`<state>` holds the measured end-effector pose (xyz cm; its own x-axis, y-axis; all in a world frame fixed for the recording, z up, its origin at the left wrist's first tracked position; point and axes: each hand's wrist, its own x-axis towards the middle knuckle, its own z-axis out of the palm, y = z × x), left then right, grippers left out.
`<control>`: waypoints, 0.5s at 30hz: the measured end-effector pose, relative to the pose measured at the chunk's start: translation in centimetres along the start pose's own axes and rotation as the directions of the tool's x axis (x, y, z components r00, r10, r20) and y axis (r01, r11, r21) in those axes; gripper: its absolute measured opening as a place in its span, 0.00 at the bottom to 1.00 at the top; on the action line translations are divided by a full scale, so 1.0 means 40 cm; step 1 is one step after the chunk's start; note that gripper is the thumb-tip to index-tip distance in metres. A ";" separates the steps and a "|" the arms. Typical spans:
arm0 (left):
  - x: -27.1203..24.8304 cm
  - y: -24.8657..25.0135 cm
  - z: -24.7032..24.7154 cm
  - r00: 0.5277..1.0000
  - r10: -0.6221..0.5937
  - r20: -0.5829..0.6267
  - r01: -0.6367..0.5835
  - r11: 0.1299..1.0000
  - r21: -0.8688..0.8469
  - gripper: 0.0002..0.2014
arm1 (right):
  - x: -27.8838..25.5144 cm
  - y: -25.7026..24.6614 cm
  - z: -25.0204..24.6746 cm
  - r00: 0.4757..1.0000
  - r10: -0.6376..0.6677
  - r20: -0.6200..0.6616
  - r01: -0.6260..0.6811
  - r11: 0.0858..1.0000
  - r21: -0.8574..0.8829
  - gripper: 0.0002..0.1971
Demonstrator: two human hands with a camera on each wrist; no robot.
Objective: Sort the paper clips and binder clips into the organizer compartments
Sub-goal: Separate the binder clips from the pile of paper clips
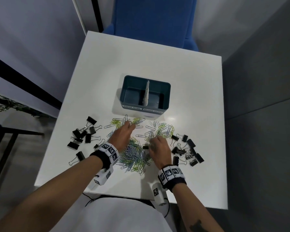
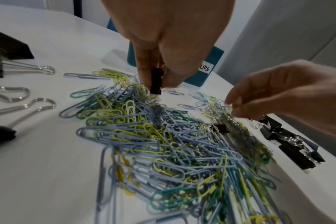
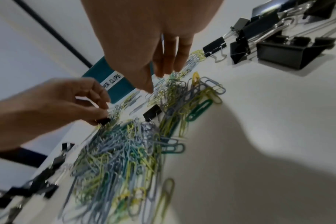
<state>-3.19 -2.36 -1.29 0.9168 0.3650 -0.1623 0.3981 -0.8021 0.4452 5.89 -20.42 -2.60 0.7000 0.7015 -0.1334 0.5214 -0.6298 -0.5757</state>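
A teal organizer (image 1: 166, 97) with a white divider stands mid-table, labelled for paper clips on the left and binder clips on the right. Both compartments look bare. In front of it lies a tangle of blue, yellow and green paper clips (image 1: 134, 156). My left hand (image 2: 157, 89) pinches a small black binder clip (image 2: 156, 81) just above the pile's far edge. To its right, my right hand (image 3: 157, 80) reaches down with thumb and fingers apart, its tips among the paper clips (image 3: 175, 91). Another black binder clip (image 3: 152, 112) sits in the pile between the hands.
Black binder clips lie in two groups, one on the left (image 1: 84, 134) and one on the right (image 1: 187, 151) of the pile. The white table (image 1: 141, 56) has a blue chair (image 1: 154, 20) behind it. Its front edge is close to my body.
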 end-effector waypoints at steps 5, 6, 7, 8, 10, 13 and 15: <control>-0.042 0.012 -0.012 0.998 0.059 -0.020 -0.060 0.997 -0.050 0.31 | -0.004 -0.014 0.024 0.959 -0.111 0.260 0.158 0.974 -0.164 0.16; -0.055 0.015 -0.014 0.995 0.099 -0.016 -0.099 0.994 -0.049 0.32 | -0.001 -0.018 0.028 0.961 -0.097 0.257 0.147 0.972 -0.184 0.15; -0.067 0.017 -0.015 0.991 0.133 -0.015 -0.133 0.990 -0.043 0.32 | 0.003 -0.019 0.034 0.966 -0.080 0.246 0.132 0.971 -0.199 0.14; -0.078 0.016 -0.013 0.989 0.147 -0.018 -0.148 0.988 -0.045 0.30 | 0.007 -0.019 0.037 0.970 -0.064 0.236 0.115 0.971 -0.209 0.13; -0.097 0.006 -0.007 0.995 0.097 -0.023 -0.099 0.988 -0.119 0.23 | 0.016 -0.023 0.042 0.971 -0.042 0.234 0.093 0.974 -0.208 0.14; -0.117 -0.021 -0.014 0.991 -0.125 -0.055 0.099 0.937 -0.335 0.13 | 0.030 -0.029 0.043 0.966 -0.010 0.258 0.058 0.982 -0.179 0.13; -0.137 -0.052 -0.033 0.966 -0.238 -0.104 0.184 0.909 -0.373 0.12 | 0.038 -0.033 0.040 0.964 0.018 0.264 0.023 0.988 -0.153 0.10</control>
<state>-9.08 -2.07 -0.18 0.7869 0.5927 -0.1716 0.5191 -0.4855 0.7035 5.50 -17.99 -3.35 0.5559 0.7530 -0.3520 0.6061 -0.6570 -0.4483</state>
